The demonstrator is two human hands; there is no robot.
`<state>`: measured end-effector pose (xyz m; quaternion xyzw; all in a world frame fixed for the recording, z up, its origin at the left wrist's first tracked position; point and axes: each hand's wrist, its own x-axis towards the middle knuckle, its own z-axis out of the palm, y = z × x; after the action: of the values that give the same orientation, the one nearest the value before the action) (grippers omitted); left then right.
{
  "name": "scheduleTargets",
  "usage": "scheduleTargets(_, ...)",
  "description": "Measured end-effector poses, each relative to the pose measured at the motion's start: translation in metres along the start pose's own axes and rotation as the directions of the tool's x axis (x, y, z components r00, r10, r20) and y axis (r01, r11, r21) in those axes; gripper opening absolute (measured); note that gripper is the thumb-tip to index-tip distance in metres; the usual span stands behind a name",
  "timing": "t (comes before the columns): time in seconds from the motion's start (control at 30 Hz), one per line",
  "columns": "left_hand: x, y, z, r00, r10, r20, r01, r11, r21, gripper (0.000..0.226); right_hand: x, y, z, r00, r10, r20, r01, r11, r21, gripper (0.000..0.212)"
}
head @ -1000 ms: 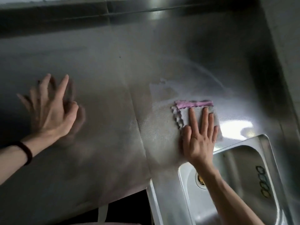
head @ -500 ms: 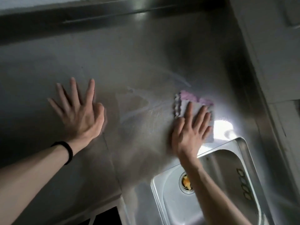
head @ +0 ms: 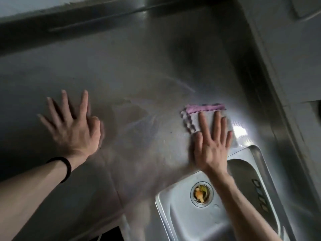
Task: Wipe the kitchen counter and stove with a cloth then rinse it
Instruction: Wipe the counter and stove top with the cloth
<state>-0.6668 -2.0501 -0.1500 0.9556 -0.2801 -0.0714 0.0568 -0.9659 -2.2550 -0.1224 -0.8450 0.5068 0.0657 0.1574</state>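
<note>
My right hand [head: 211, 145] lies flat, fingers straight and spread, pressing the grey cloth [head: 196, 119] with its purple edge onto the steel tabletop [head: 139, 75], just beyond the sink [head: 175, 214] rim. My left hand [head: 73, 129] rests palm down on the tabletop, fingers spread, well apart from the cloth. Black band [head: 66, 169] on left wrist. Food scraps sit in the drain strainer [head: 201, 193].

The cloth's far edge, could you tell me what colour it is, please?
Purple, on an otherwise pale grey cloth, seen in the head view.

Steel counter [head: 139, 70], cloth [head: 195, 120] flat beside sink [head: 162, 204]
</note>
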Motion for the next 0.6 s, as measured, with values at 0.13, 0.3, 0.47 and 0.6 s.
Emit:
scheduleTargets(0.13,0.000,-0.001,0.002,1.000,0.011,-0.022,-0.011,1.000,-0.017,0.075,0.056,0.075,-0.037,0.992,0.122,0.019,-0.122,0.992,-0.027,0.068)
scheduleTargets(0.3,0.001,-0.005,0.010,0.999,0.004,-0.048,-0.005,1.000,-0.017,0.076,0.076,0.076,-0.042,0.947,0.320,-0.024,-0.318,0.946,0.057,0.070)
scheduleTargets(0.47,0.002,-0.004,0.009,0.999,-0.001,-0.052,0.000,1.000,-0.026,0.076,0.021,-0.005,-0.009,0.977,0.207,-0.049,-0.205,0.978,0.042,0.069)
scheduleTargets(0.6,0.000,-0.001,0.002,0.999,-0.011,-0.036,0.010,1.000,-0.018,0.076,-0.075,-0.111,0.052,0.992,-0.129,0.012,0.128,0.991,0.028,0.065)
